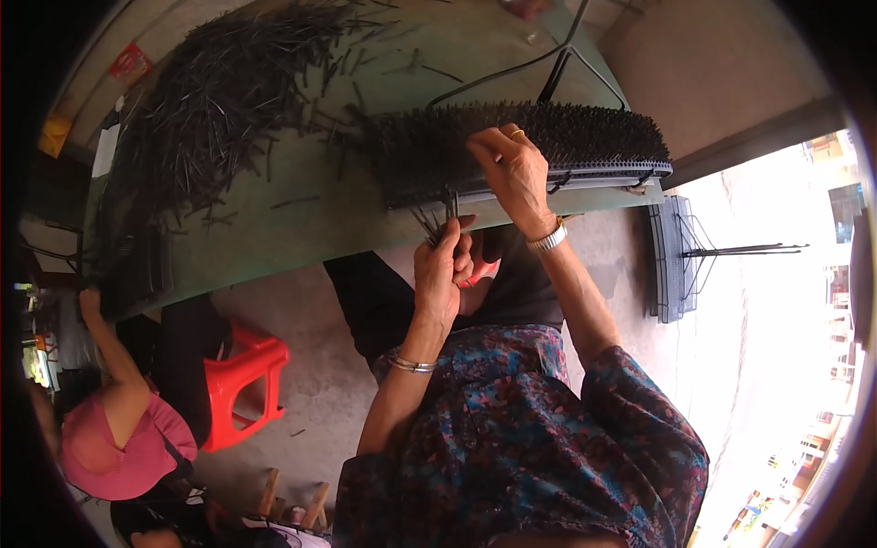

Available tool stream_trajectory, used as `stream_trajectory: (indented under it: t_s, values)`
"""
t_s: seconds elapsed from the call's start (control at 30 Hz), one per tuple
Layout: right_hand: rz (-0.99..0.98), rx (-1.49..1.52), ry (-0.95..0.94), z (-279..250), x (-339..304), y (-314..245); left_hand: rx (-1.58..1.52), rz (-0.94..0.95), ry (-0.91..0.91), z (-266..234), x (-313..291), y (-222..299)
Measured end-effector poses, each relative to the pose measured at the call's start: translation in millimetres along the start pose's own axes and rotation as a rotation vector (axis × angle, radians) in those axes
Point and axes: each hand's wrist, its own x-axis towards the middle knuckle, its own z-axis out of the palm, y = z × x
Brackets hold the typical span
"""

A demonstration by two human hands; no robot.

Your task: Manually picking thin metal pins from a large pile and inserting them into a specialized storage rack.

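Note:
A bundle of thin black strips (427,225) sticks up out of my left hand (442,269), whose fingers are wrapped round it just off the table's front edge. My right hand (517,178) is over the front edge of a long, slightly curved rack (603,137) packed with upright black strips. Its thumb and forefinger are pinched together; whatever lies between them is too small to make out. The rack lies along the front right part of the green table (301,219).
A big heap of loose black strips (228,100) covers the table's left part, with more scattered beside it. A wire stand (557,68) rises behind the rack. A co-worker in pink (128,438) sits at left near a red stool (245,384). Another rack (674,260) stands at right.

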Motion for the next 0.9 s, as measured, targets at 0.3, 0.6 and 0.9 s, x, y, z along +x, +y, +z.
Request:
stream_trajectory:
  t_s: [0.3,0.6,0.9]
  values:
    - [-0.124,-0.167,-0.006,9.4,-6.0,13.9,0.003,0.001,0.0,3.0,-0.4,-1.3]
    - [0.146,0.264,-0.453,-30.9,-22.9,-2.7,0.03,-0.002,-0.015,7.5,-2.1,0.4]
    - [0.268,0.284,-0.104,-45.9,-10.4,-12.9,0.055,-0.023,0.031,-1.2,4.6,-7.4]
